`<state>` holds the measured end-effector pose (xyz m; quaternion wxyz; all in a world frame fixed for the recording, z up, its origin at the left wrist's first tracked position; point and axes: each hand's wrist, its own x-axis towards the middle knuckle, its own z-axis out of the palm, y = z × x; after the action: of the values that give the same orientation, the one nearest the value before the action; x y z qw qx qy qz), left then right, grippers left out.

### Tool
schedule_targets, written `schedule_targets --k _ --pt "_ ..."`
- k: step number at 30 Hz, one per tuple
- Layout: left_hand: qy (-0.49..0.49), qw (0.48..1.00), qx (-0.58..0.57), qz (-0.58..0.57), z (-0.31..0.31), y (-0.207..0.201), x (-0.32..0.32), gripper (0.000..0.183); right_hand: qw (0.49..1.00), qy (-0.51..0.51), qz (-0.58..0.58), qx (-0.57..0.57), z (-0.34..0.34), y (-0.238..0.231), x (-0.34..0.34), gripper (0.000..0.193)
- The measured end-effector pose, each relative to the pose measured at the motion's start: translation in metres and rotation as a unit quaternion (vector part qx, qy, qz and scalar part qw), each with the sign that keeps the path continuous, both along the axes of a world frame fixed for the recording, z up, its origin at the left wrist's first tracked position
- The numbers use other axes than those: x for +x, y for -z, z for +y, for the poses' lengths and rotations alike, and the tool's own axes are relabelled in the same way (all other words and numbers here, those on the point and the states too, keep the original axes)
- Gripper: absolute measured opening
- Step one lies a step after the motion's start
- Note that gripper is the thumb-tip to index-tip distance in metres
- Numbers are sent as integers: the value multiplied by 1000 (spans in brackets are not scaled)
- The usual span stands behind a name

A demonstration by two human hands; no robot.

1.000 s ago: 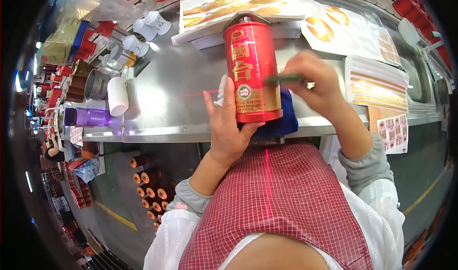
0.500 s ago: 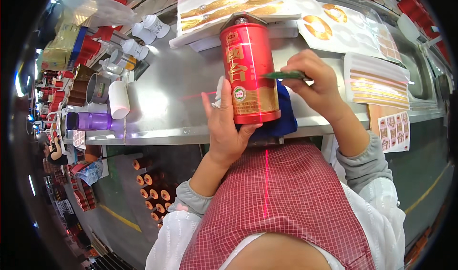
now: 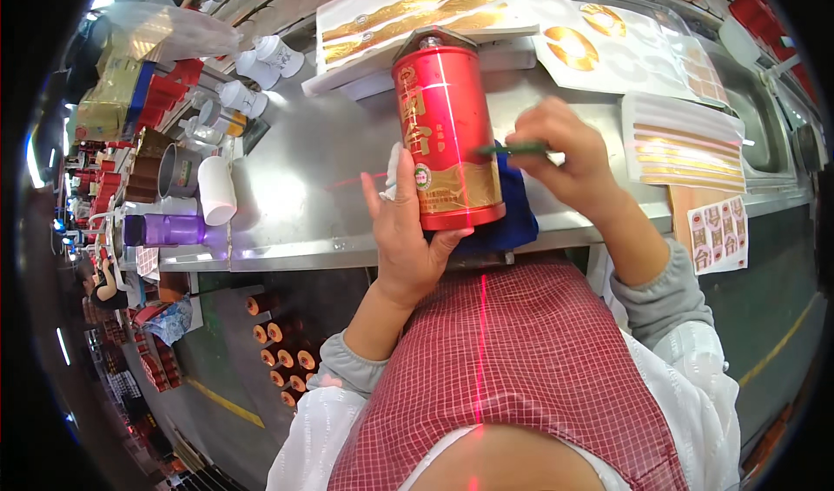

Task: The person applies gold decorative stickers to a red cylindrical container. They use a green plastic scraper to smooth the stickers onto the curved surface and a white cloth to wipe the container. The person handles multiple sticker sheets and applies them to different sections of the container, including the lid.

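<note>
I see my left hand [image 3: 407, 239] cupping the red bottle [image 3: 445, 131] above the bench's [image 3: 313, 187] near edge, long axis upright, cap pointing away. My right hand [image 3: 565, 157] pinches a green tool [image 3: 514, 149]; its tip is hidden behind the bottle.

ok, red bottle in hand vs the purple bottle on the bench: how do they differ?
The red bottle is opaque with gold labels and held up off the bench by the left hand; the purple bottle is translucent, plain, and lies on its side at the steel bench edge, untouched. The red one looks bigger. Both are cylindrical.
</note>
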<state>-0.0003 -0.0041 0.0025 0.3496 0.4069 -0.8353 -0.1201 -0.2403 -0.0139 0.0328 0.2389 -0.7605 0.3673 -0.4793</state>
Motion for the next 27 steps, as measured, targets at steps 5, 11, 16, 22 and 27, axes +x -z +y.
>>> schedule_targets --k 5,11,16,22,27 --pt "4 999 35 35 4 3 1 99 1000 -15 -9 20 6 2 1 22" --pt "25 997 57 40 -1 10 6 99 994 -111 -3 11 17 -9 3 22" --pt "22 998 60 20 2 4 8 98 1000 5 -12 -29 14 12 5 21" --pt "-9 1000 -7 -10 3 -3 -1 96 999 18 -20 23 -1 5 0 20" --pt "-14 998 50 30 8 4 -1 95 1000 10 -6 -17 3 3 -2 22"
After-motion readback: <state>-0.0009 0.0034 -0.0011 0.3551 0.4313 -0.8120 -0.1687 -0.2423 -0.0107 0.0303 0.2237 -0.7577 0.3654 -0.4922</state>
